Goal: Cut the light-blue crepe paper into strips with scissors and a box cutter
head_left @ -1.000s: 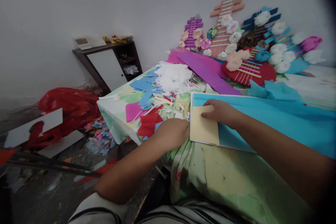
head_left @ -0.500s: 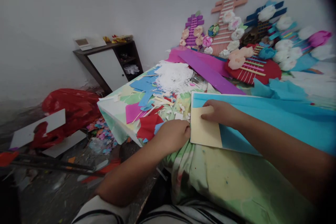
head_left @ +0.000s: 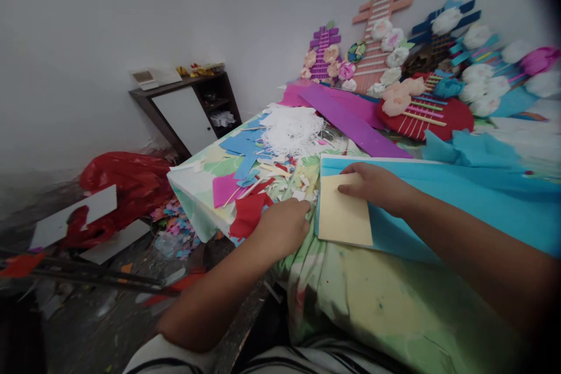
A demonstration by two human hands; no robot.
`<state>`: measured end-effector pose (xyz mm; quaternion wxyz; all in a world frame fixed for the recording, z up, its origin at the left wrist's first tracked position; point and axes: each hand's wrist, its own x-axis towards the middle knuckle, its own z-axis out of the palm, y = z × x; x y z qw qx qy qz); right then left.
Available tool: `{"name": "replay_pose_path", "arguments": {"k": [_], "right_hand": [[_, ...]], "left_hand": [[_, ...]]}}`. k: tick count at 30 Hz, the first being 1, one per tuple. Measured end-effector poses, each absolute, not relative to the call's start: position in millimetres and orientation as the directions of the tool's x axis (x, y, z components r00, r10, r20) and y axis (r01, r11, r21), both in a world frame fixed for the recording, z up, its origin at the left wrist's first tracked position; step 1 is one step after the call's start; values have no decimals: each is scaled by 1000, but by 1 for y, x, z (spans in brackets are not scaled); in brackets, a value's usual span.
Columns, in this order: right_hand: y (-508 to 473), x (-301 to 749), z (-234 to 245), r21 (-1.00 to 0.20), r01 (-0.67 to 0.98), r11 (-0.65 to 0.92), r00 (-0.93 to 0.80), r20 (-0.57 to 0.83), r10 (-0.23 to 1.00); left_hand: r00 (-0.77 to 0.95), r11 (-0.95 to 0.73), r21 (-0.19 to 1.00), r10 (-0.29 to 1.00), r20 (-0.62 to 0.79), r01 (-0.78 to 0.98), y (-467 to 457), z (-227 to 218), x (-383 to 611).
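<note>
Okay, the right hand [head_left: 377,187] sits on the cream card [head_left: 346,219], thumb and forefinger close together, gripping or merely pressing, I can't tell; that card lies over the left end of the blue paper [head_left: 473,190]. Just beside it, the left hand [head_left: 286,227] curls in, any hold hidden from me.

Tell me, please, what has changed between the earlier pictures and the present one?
The left hand has moved slightly to the left, so a small gap now shows between it and the left edge of the blue sheet. Whether it let go of anything cannot be seen. The right hand stays on the cream card, which still lies on the sheet's left end.
</note>
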<state>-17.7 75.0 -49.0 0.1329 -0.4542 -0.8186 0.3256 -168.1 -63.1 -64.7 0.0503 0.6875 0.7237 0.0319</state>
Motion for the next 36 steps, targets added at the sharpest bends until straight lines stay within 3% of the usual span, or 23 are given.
{"name": "replay_pose_path", "arguments": {"k": [9, 22, 36], "right_hand": [[76, -17, -54, -640, 685, 347, -555, -151, 818], [72, -24, -51, -581, 741, 336, -513, -167, 842], [75, -22, -51, -701, 679, 218, -510, -236, 827]], "left_hand": [[-58, 58, 61, 998, -11, 996, -61, -58, -159], [6, -5, 143, 1000, -12, 990, -58, -62, -156], [1, -5, 222, 1000, 16, 975, -54, -65, -158]]}}
